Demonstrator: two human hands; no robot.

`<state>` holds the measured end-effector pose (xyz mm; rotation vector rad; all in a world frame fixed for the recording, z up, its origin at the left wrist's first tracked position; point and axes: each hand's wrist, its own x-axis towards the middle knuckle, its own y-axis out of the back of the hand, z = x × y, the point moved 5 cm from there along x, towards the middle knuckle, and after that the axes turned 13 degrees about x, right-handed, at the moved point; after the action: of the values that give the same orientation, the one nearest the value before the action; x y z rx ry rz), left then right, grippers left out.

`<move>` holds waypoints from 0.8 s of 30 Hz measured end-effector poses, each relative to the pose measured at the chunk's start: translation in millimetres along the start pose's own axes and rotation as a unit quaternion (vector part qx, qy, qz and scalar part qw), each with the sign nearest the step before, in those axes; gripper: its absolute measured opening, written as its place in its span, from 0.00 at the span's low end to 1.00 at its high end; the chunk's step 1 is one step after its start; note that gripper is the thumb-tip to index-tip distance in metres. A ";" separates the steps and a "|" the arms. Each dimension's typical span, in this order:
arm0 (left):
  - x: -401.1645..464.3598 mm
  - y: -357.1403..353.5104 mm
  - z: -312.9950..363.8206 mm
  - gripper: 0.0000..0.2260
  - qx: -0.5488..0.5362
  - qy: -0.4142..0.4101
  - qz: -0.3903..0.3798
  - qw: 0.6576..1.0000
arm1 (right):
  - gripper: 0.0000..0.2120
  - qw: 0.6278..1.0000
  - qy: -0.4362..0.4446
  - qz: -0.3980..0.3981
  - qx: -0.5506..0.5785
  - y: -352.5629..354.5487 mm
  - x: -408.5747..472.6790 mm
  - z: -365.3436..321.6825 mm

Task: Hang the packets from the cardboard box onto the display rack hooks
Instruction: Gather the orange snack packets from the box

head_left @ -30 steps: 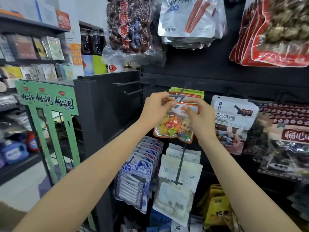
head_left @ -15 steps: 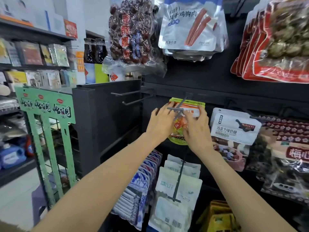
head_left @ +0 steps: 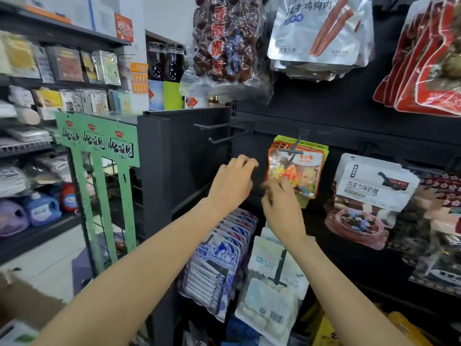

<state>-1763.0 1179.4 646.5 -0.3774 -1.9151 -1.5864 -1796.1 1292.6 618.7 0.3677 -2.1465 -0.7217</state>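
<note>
Cardboard box cut off at 8 o'clock, contents unseen. Left hand empty, fingers loosely spread. Right hand blurred at the candy packets' lower edge; grip unclear. Packets hang on hook, centre, slightly toward 1 o'clock.

Glossy plastic packets; matt black metal hook.

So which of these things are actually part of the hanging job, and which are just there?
Part of the job:
- candy packets on their hook
- empty hooks
- left hand, right hand
- cardboard box

Just there:
- green stand
- detergent bottles
- dates bag
</note>
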 end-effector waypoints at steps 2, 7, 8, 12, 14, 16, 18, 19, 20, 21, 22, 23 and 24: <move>-22.5 -3.9 -26.4 0.15 -0.008 0.012 -0.034 0.999 | 0.13 0.998 0.002 -0.057 0.027 -28.2 -3.3 -16.8; -114.6 -22.1 -121.4 0.06 -0.066 0.098 -0.149 0.982 | 0.11 0.974 0.005 -0.216 0.072 -124.1 -25.5 -68.4; -136.4 -24.6 -141.5 0.05 -0.073 0.112 -0.178 0.975 | 0.11 0.966 0.009 -0.245 0.082 -145.2 -34.2 -81.2; -229.1 -37.4 -225.5 0.08 -0.061 0.203 -0.282 0.936 | 0.11 0.925 0.013 -0.355 0.136 -228.3 -77.1 -140.6; -277.0 -44.2 -264.4 0.09 -0.057 0.255 -0.306 0.916 | 0.12 0.900 0.013 -0.407 0.154 -268.9 -101.1 -169.3; -326.5 -51.2 -299.5 0.09 -0.056 0.317 -0.321 0.891 | 0.12 0.877 0.018 -0.450 0.169 -307.6 -125.0 -194.3; -372.3 -57.5 -329.5 0.10 -0.057 0.375 -0.345 0.859 | 0.12 0.855 0.016 -0.487 0.177 -344.4 -148.7 -214.5; -393.7 -62.3 -343.6 0.10 -0.061 0.399 -0.357 0.843 | 0.12 0.846 0.015 -0.502 0.178 -362.7 -160.1 -222.9; -414.2 -68.1 -356.9 0.11 -0.060 0.419 -0.373 0.825 | 0.12 0.839 0.016 -0.514 0.178 -381.3 -171.2 -229.8; -434.5 -76.1 -370.6 0.11 -0.054 0.434 -0.391 0.810 | 0.12 0.833 0.017 -0.524 0.175 -400.5 -182.1 -235.8; -452.8 -83.6 -381.8 0.13 -0.048 0.441 -0.411 0.797 | 0.12 0.828 0.015 -0.534 0.169 -419.4 -192.6 -240.3; -469.1 -91.1 -391.5 0.15 -0.040 0.445 -0.431 0.784 | 0.13 0.823 0.010 -0.545 0.159 -437.7 -202.6 -243.5; -483.9 -97.0 -399.2 0.17 -0.033 0.453 -0.453 0.767 | 0.15 0.817 0.001 -0.559 0.144 -456.0 -212.5 -245.7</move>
<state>-1336.7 852.9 307.8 1.2838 -1.2310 -1.8386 -1465.5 943.5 331.9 1.8769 -1.8790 -0.9770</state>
